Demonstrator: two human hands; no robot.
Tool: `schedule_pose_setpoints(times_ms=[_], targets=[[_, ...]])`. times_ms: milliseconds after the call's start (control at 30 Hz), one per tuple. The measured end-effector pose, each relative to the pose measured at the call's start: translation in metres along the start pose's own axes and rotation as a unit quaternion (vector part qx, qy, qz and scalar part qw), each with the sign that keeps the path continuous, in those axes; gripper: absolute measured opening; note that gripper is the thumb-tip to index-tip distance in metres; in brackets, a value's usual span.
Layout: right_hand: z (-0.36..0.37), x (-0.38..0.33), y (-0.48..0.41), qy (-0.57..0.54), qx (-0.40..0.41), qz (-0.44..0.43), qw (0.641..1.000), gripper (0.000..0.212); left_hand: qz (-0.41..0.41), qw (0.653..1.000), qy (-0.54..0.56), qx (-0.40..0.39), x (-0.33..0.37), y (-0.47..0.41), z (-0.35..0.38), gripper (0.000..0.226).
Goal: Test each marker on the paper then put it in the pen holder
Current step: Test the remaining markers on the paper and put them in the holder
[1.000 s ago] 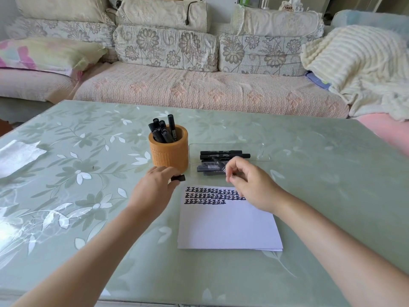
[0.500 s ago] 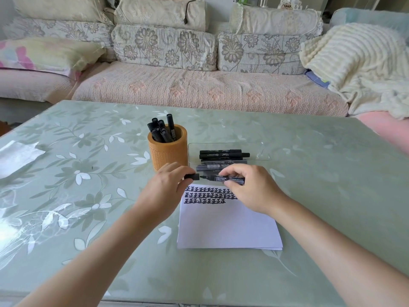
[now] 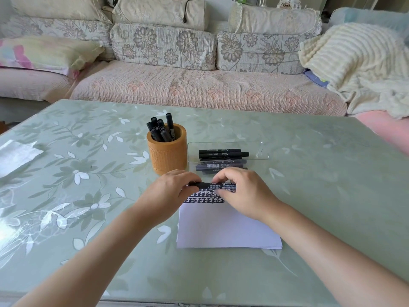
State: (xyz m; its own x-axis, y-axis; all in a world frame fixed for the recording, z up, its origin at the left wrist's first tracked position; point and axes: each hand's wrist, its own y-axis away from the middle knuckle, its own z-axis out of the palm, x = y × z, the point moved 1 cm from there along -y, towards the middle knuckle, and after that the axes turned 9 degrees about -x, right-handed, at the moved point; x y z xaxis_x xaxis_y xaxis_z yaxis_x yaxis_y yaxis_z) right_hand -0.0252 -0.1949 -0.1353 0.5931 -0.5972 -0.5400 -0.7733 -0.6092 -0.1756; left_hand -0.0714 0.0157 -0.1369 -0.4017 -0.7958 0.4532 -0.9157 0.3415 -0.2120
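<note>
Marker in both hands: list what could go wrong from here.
1. The marker, held level by the left hand and right hand, hangs over the paper; an uncapped tip could smear the test marks.
2. The holder is crowded, so pushing another in could tip it.

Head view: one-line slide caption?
Both hands, left hand and right hand, hold a black marker level over the marked paper, in front of the pen holder.
</note>
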Motion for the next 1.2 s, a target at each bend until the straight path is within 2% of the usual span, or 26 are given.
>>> schedule_pose_setpoints(times_ms=[133, 233, 400, 533, 600, 667, 767, 900, 1033, 1200], targets=[[0.005, -0.004, 0.002, 0.034, 0.023, -0.024, 0.999, 0.015, 0.046, 0.998, -0.029, 0.003, -0.001, 0.002, -0.003, 0.024], [0.007, -0.009, 0.003, 0.026, 0.024, -0.015, 0.999, 0.021, 0.071, 0.996, -0.044, 0.030, -0.002, 0.003, -0.005, 0.023], [0.008, -0.013, 0.002, 0.042, -0.023, -0.004, 0.999, 0.019, 0.088, 0.994, -0.068, 0.024, -0.005, 0.001, -0.006, 0.038], [0.005, -0.015, -0.007, 0.058, -0.029, -0.008, 0.998, 0.022, 0.082, 0.993, -0.087, 0.016, -0.003, -0.005, -0.018, 0.040], [0.002, -0.014, -0.012, 0.058, -0.032, -0.008, 0.998, 0.021, 0.080, 0.992, -0.098, 0.026, -0.001, -0.008, -0.022, 0.031], [-0.002, -0.013, -0.013, 0.027, -0.029, 0.000, 0.999, 0.023, 0.070, 0.992, -0.083, 0.059, -0.002, -0.011, -0.026, 0.019], [-0.003, -0.011, -0.011, -0.002, -0.030, 0.016, 0.999, 0.040, 0.035, 0.986, -0.056, 0.153, -0.010, -0.018, -0.039, 0.015], [-0.003, -0.011, -0.015, -0.050, -0.002, 0.050, 0.997, 0.031, -0.054, 0.959, -0.050, 0.274, -0.034, -0.020, -0.061, 0.019], [-0.012, -0.029, -0.044, -0.165, 0.040, 0.072, 0.983, 0.016, -0.104, 0.955, -0.062, 0.272, -0.054, -0.022, -0.069, 0.038], [-0.032, -0.057, -0.102, -0.185, 0.112, 0.027, 0.976, 0.010, -0.149, 0.970, 0.020, 0.191, -0.057, -0.030, -0.065, 0.064]])
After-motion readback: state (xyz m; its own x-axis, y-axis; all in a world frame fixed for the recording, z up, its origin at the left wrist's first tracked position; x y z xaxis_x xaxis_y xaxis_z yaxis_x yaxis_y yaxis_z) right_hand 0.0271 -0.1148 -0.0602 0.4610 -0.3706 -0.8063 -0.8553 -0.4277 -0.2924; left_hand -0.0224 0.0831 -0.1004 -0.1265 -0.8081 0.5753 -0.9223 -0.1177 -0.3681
